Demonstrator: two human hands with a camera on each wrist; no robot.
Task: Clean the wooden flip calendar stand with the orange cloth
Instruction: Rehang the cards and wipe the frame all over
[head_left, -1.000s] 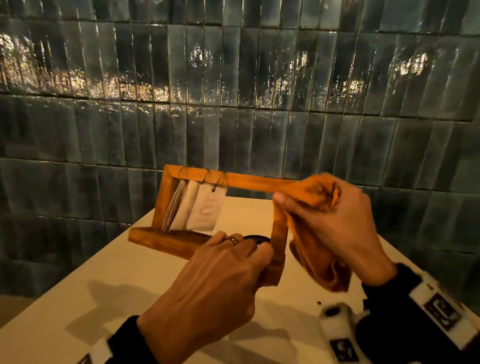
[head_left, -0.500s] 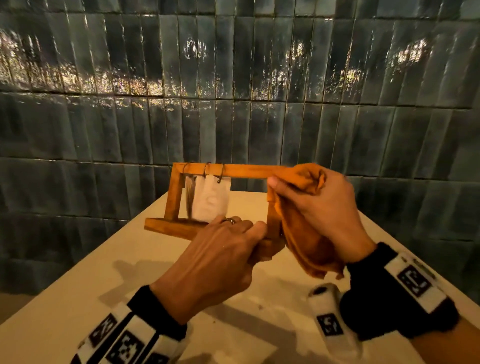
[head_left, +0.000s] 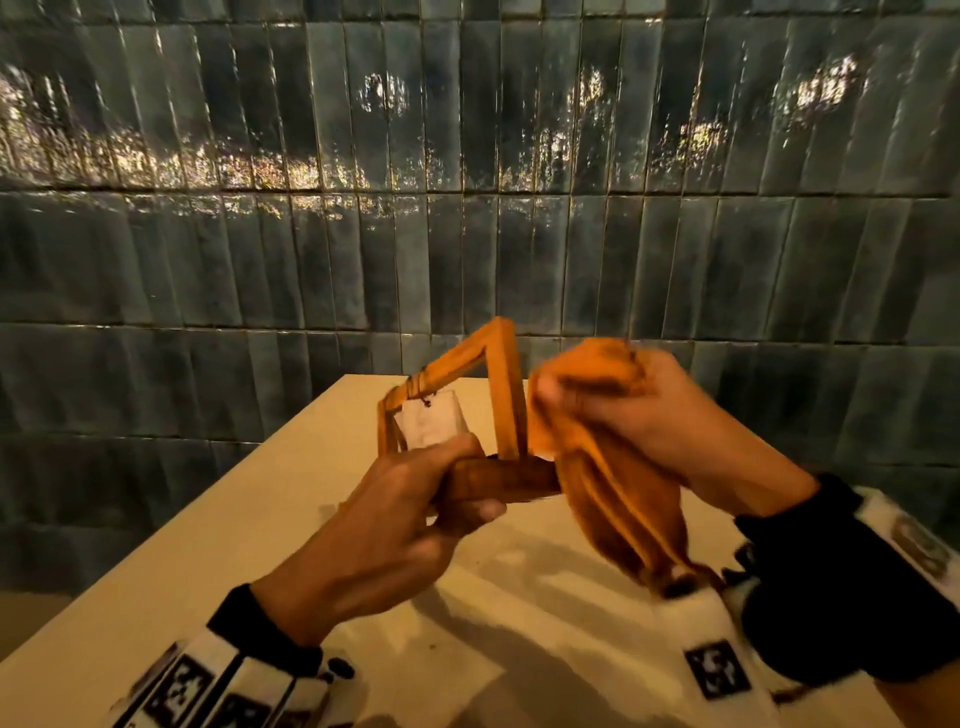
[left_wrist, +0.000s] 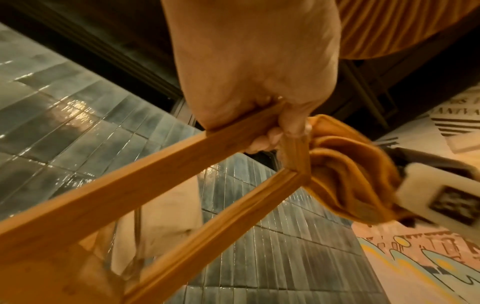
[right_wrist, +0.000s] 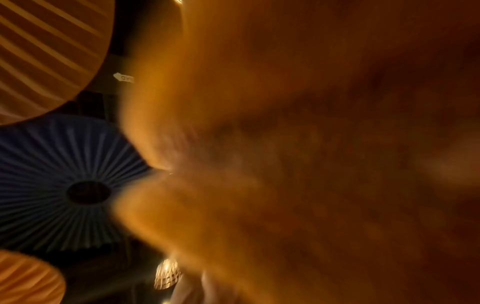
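Note:
The wooden flip calendar stand (head_left: 503, 395) is held up off the white table (head_left: 270, 514), turned so its near upright faces me, with white cards (head_left: 431, 423) hanging from the top bar. My left hand (head_left: 415, 499) grips the stand's base bar (left_wrist: 166, 166) near its right end. My right hand (head_left: 623, 421) grips the bunched orange cloth (head_left: 608, 478) just right of the near upright; the cloth (left_wrist: 345, 170) sits against the frame's corner. Blurred orange cloth (right_wrist: 311, 164) fills the right wrist view.
A dark glazed tile wall (head_left: 467, 208) stands close behind the table. The table's left edge (head_left: 171, 525) runs diagonally away. Round pleated lampshades (right_wrist: 64, 185) show in the right wrist view.
The stand has been swung round from broadside to nearly end-on and lifted higher. My right hand with the cloth has moved from the top right corner to beside the near upright.

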